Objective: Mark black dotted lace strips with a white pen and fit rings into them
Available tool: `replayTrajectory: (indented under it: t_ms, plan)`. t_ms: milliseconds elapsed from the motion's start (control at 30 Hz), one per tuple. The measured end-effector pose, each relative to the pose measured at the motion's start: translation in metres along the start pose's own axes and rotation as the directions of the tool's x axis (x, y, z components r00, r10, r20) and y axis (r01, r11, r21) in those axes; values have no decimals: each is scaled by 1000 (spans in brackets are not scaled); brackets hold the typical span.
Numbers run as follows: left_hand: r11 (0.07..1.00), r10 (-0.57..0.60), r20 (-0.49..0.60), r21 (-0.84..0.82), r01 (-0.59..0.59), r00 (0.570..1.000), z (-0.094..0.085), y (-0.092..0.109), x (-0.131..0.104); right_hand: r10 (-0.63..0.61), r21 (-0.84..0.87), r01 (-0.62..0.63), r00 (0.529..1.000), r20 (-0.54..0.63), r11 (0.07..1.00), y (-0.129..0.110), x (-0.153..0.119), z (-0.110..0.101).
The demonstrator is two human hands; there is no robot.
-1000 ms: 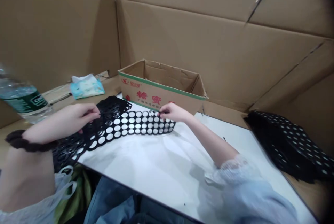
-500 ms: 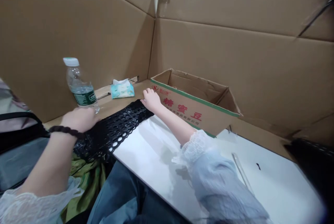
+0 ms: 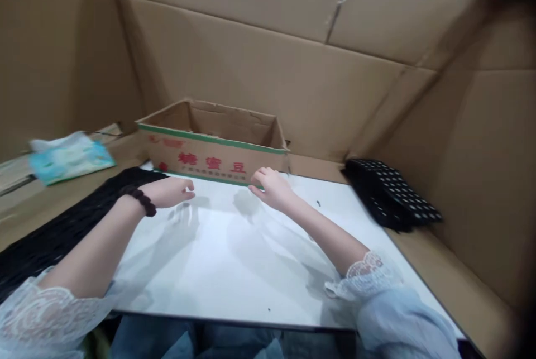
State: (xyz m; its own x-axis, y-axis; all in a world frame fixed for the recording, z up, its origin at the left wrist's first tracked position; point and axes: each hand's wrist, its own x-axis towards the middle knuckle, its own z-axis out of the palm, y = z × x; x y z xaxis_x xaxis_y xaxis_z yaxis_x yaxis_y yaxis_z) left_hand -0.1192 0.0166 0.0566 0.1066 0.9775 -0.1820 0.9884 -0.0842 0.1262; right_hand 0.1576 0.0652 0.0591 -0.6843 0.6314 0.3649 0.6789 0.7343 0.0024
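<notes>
My left hand (image 3: 170, 191) hovers over the left part of a white board (image 3: 226, 258), a dark braided band round its wrist. Its thumb and fingers are slightly apart with nothing between them. Beside that wrist, black openwork fabric (image 3: 54, 225) stretches along the board's left side. Over the middle of the board, in front of a cardboard box, is my right hand (image 3: 274, 187). The fingers there are loosely bent, with the thumb apart and nothing held. A folded black fabric with pale dots or holes (image 3: 387, 191) lies at the board's right edge.
The open cardboard box (image 3: 201, 152) with red lettering stands along the board's back edge. A blue tissue pack (image 3: 69, 158) rests at the left. Tall cardboard walls (image 3: 259, 52) enclose the work area. A small dark scrap (image 3: 318, 203) is on the board.
Both hands have let go of the black openwork fabric and moved right over the board. The view has turned right, so the water bottle is out of sight and the folded fabric shows.
</notes>
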Motion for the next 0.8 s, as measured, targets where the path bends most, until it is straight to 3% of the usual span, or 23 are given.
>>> replayTrajectory:
  t_ms: [100,233,333,467,567,667,800]
  plan:
    - [997,79,53,3,-80,995,2,25,28,227,-57,-227,974,-14,972,50,-47,-19]
    - [971,237,156,-38,-234,959,9,61,53,562,-171,-562,826,-53,810,120,-113,-52]
    - [954,300,209,-48,-297,931,13,82,67,744,-229,-751,654,-133,619,169,-162,-74]
    - [940,335,175,3,-341,926,19,105,82,897,-266,-901,399,-192,344,218,-215,-92]
    - [910,402,168,35,-413,900,26,123,89,948,-274,-937,270,-169,217,242,-238,-97]
    - [901,397,126,134,-413,909,34,137,91,970,-274,-941,229,-82,199,257,-247,-102]
    - [892,406,66,186,-411,911,42,138,96,970,-287,-933,239,-42,218,262,-243,-108]
